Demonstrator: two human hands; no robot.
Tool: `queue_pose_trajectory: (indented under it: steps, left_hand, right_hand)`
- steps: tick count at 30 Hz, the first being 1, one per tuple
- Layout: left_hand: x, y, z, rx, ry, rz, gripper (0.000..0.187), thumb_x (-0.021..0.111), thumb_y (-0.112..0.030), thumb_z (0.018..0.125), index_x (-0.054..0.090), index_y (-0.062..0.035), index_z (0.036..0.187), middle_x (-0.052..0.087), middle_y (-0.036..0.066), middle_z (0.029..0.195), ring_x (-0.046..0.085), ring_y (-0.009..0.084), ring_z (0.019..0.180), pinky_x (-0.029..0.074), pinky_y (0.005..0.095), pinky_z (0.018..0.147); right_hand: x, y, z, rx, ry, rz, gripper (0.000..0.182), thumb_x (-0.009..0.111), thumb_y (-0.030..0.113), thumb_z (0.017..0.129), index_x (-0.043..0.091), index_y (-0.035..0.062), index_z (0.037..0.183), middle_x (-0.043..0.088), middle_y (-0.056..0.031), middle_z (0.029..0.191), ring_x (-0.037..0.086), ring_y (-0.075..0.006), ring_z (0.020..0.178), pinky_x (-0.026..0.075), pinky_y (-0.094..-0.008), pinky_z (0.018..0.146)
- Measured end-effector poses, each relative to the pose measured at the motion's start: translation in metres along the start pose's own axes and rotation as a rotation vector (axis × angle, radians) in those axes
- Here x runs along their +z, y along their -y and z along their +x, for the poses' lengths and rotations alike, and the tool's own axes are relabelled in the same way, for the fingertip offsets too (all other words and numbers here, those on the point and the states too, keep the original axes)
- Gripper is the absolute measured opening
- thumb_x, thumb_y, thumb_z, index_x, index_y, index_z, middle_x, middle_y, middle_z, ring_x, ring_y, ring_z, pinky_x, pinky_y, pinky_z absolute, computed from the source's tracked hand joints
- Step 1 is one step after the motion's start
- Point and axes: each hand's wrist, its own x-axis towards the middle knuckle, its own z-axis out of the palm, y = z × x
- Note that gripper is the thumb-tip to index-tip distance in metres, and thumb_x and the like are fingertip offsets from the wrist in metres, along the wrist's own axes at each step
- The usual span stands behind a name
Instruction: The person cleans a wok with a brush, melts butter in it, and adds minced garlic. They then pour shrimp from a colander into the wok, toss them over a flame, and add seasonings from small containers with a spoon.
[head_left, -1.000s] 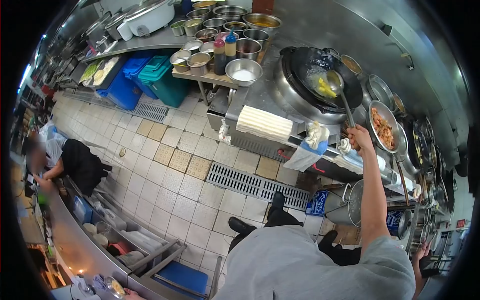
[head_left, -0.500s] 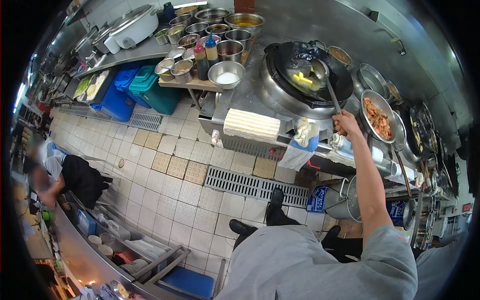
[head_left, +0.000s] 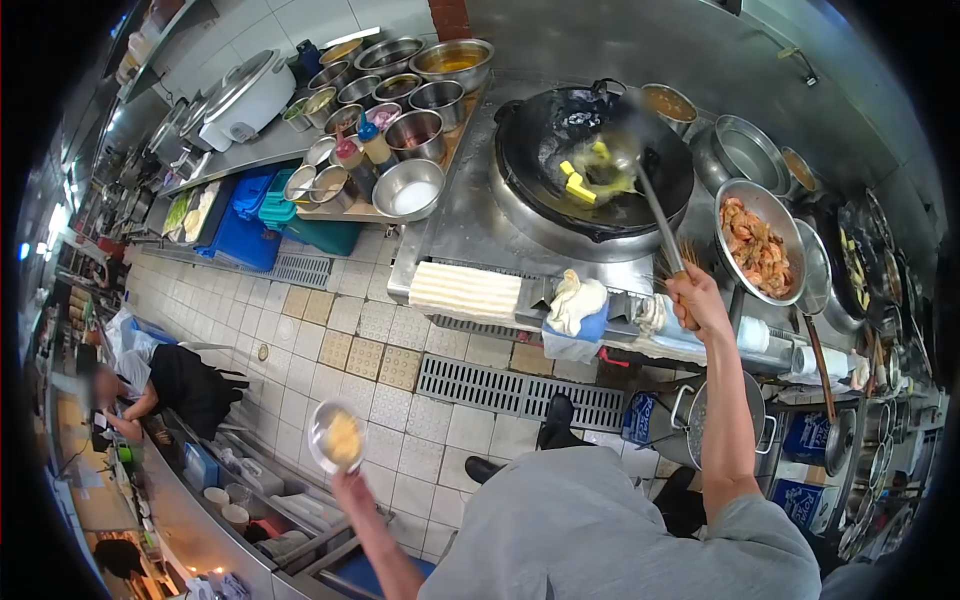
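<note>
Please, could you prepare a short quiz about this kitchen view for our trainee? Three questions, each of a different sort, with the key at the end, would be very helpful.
1. Multiple choice. What does the right hand grip?
a) a squeeze bottle
b) a ladle
c) a towel
2. True or false? The left hand is holding the bowl over the wok.
3. Short answer. What colour are the food pieces in the wok?

Key:
1. b; its wooden handle end is in the hand.
2. False; the bowl is well away from the wok, toward the lower left of the picture.
3. Yellow.
</note>
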Motion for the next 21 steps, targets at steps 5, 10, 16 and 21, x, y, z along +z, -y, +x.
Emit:
queue_pose_trajectory:
  steps: [5, 10, 16, 21]
  left_hand:
    - [0.278, 0.014, 0.000, -0.250, 0.131, -0.114, 0.014, 0.065, -0.005, 0.087, 0.054, -0.0079, 0.095, 0.060, 0.003, 0.084, 0.056, 0.0117, 0.073, 0.042, 0.0272, 0.061]
    - [0.388, 0.060, 0.030, -0.280, 0.252, -0.065, 0.016, 0.064, -0.001, 0.087, 0.050, -0.0039, 0.094, 0.061, 0.008, 0.085, 0.059, 0.0155, 0.070, 0.050, 0.0277, 0.063]
    - [0.408, 0.072, 0.018, -0.346, 0.312, -0.003, 0.024, 0.063, -0.010, 0.094, 0.045, -0.0001, 0.107, 0.064, 0.017, 0.097, 0.067, 0.0255, 0.085, 0.058, 0.0335, 0.071]
    - [0.374, 0.067, 0.012, -0.490, 0.327, 0.056, 0.033, 0.062, -0.019, 0.096, 0.046, 0.0009, 0.117, 0.064, 0.020, 0.103, 0.068, 0.0265, 0.085, 0.058, 0.0363, 0.073]
  right_hand:
    - [-0.019, 0.000, 0.011, -0.186, -0.139, -0.234, 0.045, 0.060, 0.005, 0.087, 0.050, 0.0008, 0.131, 0.049, 0.0013, 0.062, 0.044, -0.0070, 0.041, 0.033, -0.0245, 0.034]
    - [-0.040, 0.006, 0.000, -0.032, -0.038, -0.032, 0.049, 0.060, 0.004, 0.086, 0.049, 0.0002, 0.133, 0.049, 0.0001, 0.060, 0.044, -0.0080, 0.040, 0.033, -0.0255, 0.033]
    - [-0.047, 0.027, -0.070, -0.045, -0.016, -0.377, 0.064, 0.062, 0.001, 0.085, 0.039, -0.0016, 0.145, 0.051, 0.0008, 0.065, 0.044, -0.0060, 0.042, 0.035, -0.0233, 0.037]
    - [-0.056, 0.054, -0.108, 0.053, 0.070, -0.492, 0.063, 0.065, 0.002, 0.084, 0.042, -0.0031, 0.143, 0.058, -0.0027, 0.075, 0.050, -0.0070, 0.050, 0.041, -0.0230, 0.048]
